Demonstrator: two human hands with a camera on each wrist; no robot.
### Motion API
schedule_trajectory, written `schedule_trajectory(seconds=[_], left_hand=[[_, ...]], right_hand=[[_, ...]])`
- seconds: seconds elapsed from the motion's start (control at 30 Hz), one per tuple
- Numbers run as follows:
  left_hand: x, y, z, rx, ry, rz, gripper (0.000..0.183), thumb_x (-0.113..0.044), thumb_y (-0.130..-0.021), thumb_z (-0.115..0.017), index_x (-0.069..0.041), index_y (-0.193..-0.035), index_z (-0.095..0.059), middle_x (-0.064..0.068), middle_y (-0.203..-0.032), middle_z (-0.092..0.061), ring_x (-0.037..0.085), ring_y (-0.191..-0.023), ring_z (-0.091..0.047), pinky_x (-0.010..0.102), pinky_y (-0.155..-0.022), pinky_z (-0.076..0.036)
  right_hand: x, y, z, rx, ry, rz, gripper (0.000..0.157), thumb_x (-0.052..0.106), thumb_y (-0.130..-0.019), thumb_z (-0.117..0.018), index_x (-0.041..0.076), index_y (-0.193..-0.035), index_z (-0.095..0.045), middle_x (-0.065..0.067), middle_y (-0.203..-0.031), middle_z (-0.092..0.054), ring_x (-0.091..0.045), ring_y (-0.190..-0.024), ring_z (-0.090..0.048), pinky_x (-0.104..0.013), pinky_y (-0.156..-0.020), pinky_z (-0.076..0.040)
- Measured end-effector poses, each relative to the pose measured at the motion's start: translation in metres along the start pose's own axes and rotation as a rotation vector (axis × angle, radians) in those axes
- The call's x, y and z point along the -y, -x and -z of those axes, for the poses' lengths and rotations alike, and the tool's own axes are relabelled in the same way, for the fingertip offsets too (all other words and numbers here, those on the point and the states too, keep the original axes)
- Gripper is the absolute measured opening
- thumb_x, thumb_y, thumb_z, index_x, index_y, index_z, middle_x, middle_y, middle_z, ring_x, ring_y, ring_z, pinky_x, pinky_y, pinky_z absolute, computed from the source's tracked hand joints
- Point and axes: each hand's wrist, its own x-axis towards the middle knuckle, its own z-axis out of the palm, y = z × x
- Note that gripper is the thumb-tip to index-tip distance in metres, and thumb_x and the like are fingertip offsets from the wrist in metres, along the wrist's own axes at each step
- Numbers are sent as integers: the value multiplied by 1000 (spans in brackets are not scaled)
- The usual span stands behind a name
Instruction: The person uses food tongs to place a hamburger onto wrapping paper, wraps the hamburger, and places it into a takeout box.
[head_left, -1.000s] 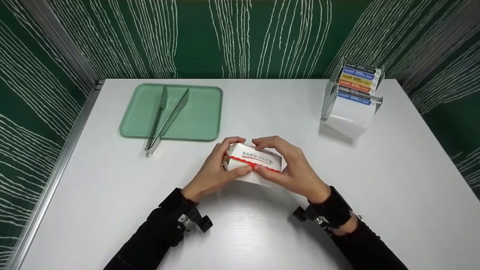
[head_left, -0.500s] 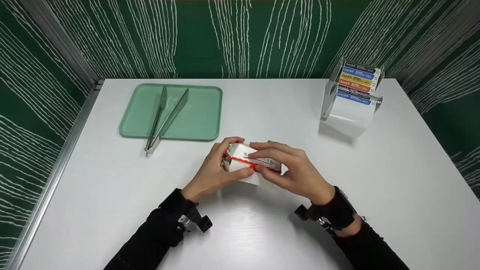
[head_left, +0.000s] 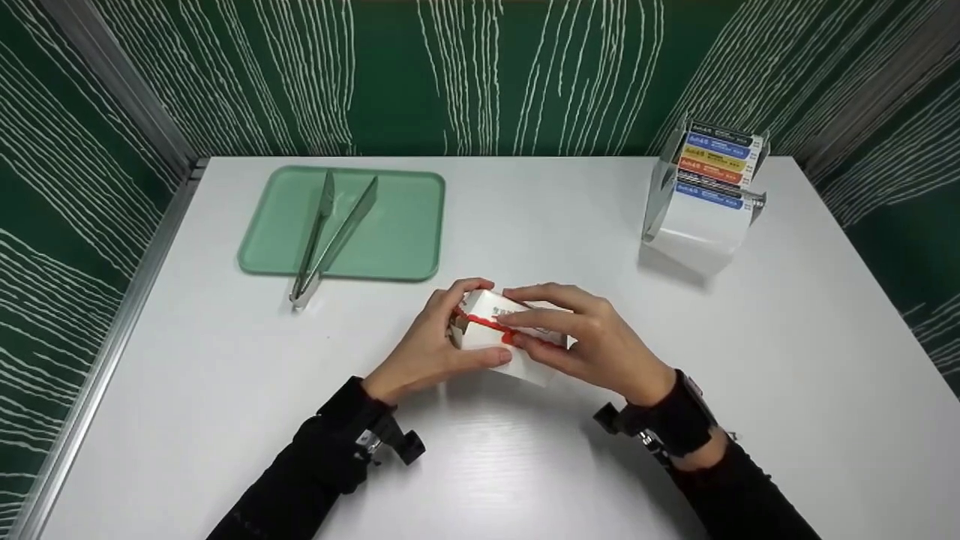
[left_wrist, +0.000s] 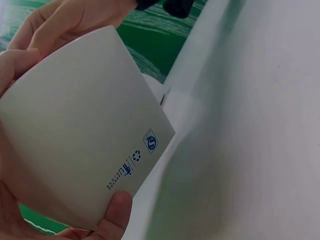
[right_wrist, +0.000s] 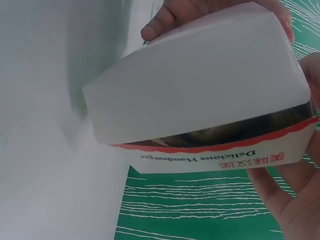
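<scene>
A white hamburger box (head_left: pixel 481 336) with a red scalloped edge is held between both hands over the white table. My left hand (head_left: pixel 431 345) grips its left end, the thumb on the white front face and the other fingers at the far side. At the right end, my right hand (head_left: pixel 600 341) holds the box, with the thumb close to the red tab and fingers lying across the printed top. The left wrist view shows a plain white face of the box (left_wrist: pixel 90 110) with small blue marks. "Delicious Hamburger" print appears on the box (right_wrist: pixel 200 80) in the right wrist view.
Silver tongs (head_left: pixel 334 236) rest on a green tray (head_left: pixel 405 225) at the back left, their hinged end past its front rim. A holder with colour-banded label rolls (head_left: pixel 712 169) stands at the back right of the white table (head_left: pixel 540 225). Green patterned panels enclose the table.
My right fingers have moved over the printed top of the box. The left thumb has slipped lower on the front face, and the box has shifted slightly.
</scene>
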Motion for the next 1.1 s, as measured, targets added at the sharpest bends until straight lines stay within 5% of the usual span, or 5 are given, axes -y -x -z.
schedule_trajectory(seconds=[0.23,0.4,0.57,0.73,1.1], left_hand=[[0,0,1,-20,52,3,75,-52,-83,-87,-38,-149,-52,9,-139,-48,24,-122,-52,40,-96,-52],[-2,-1,1,-113,189,-52,75,-43,-87,-83,-31,-153,-48,10,-146,-49,25,-116,-63,37,-91,-57],[-3,-2,-2,-202,272,-132,78,-33,-89,-81,-24,-156,-43,9,-151,-46,24,-120,-63,34,-89,-61],[-7,-1,-1,-201,269,-138,79,-32,-88,-80,-18,-155,-42,10,-150,-50,26,-119,-66,36,-91,-61],[-15,5,13,-228,-56,-135,78,-59,-81,-80,-16,-141,-58,7,-130,-59,21,-111,-59,35,-87,-52]], right_hand=[[0,0,-2,12,-25,-77,42,12,-91,-87,19,-132,-77,-6,-140,-71,-25,-124,-70,-28,-108,-54],[-3,1,-7,3,-290,-486,83,23,-91,-87,25,-162,-43,-4,-162,-52,-28,-146,-56,-52,-119,-48],[-7,2,-19,-3,-625,-795,104,22,-92,-85,37,-169,-16,-10,-158,-51,-34,-130,-66,-47,-104,-58],[-7,3,-24,-74,-712,-841,113,15,-84,-92,36,-168,-19,-8,-152,-51,-33,-127,-65,-33,-98,-60],[-5,2,-21,-46,-650,-811,108,15,-80,-95,38,-163,-29,-2,-156,-49,-31,-130,-60,-36,-101,-57]])
